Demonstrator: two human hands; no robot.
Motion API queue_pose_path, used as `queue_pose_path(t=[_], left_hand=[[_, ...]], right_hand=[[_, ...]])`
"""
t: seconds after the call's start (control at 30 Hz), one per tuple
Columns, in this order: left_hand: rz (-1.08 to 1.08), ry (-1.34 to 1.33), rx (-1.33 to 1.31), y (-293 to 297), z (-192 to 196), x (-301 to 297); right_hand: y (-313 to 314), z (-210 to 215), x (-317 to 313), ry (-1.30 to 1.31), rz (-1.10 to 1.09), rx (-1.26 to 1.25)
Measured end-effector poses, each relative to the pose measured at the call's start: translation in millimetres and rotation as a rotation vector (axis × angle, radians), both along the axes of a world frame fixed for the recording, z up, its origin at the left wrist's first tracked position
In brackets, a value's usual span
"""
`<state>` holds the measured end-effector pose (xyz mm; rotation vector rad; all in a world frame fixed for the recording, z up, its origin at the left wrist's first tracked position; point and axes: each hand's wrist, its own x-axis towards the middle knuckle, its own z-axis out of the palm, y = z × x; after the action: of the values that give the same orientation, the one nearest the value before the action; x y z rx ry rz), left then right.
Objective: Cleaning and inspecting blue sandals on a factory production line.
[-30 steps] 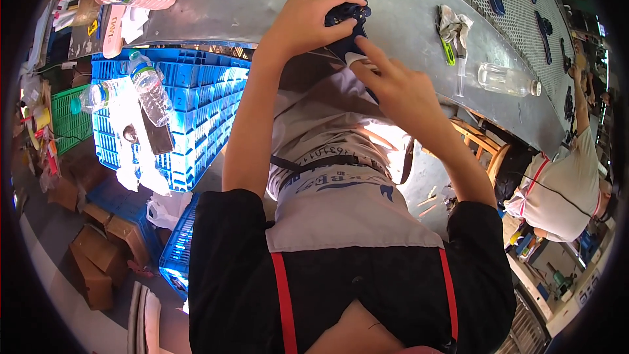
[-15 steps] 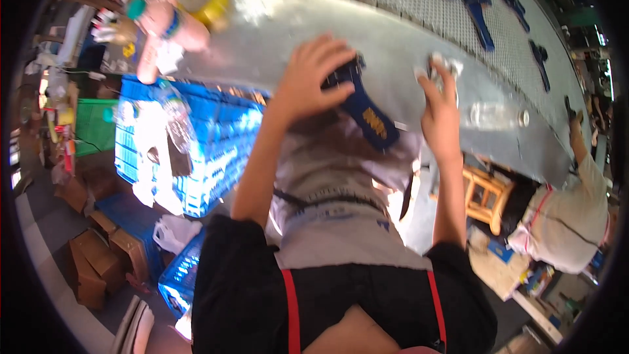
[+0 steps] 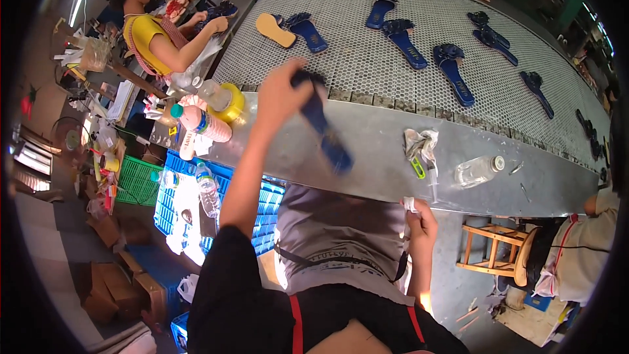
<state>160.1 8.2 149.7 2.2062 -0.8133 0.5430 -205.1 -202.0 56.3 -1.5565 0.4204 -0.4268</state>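
Gripping a dark blue sandal (image 3: 322, 124) near its heel end, the left hand (image 3: 282, 98) is closed around it and holds it up over the grey metal worktop (image 3: 380, 151), close to the edge of the perforated conveyor belt (image 3: 406, 46); the sandal is blurred. The right hand (image 3: 422, 219) sits low at the worktop's near edge, curled around a small white scrap (image 3: 409, 204).

On the worktop to the right lies a clear bottle (image 3: 478, 170) on its side, its contents not discernible, beside a crumpled rag (image 3: 419, 141) and a small green tool (image 3: 418, 168). To the left stand a pink bottle (image 3: 204, 123) lying tilted and a yellow-rimmed cup (image 3: 226, 101). Below the worktop, blue plastic crates (image 3: 262, 213) carry a clear water bottle (image 3: 207, 190) on top; a green crate (image 3: 139, 183) sits further left. More blue sandals (image 3: 452, 69) are spread over the belt, and a person in a yellow top (image 3: 154, 39) works at its far left end.

Half a second ago the left hand pressed the sandal flat on the worktop while the right hand lay beside it by the rag; now the sandal is lifted toward the belt and the right hand has dropped back to the worktop's edge.
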Motion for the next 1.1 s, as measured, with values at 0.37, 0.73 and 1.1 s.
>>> queue_pose_path(t=[0.37, 0.73, 1.1], left_hand=[[-0.195, 0.383, 0.034, -94.3, -53.9, -4.5], [-0.180, 0.028, 0.326, -76.6, -132.5, -151.4], [-0.212, 0.041, 0.292, -79.3, -133.1, -151.3]], right_hand=[[-70.0, 15.0, -19.5, -0.199, -0.287, 0.090], [-130.0, 74.2, 40.1, 0.098, -0.615, -1.085], [-204.5, 13.7, 9.4, -0.312, -0.898, -0.340]])
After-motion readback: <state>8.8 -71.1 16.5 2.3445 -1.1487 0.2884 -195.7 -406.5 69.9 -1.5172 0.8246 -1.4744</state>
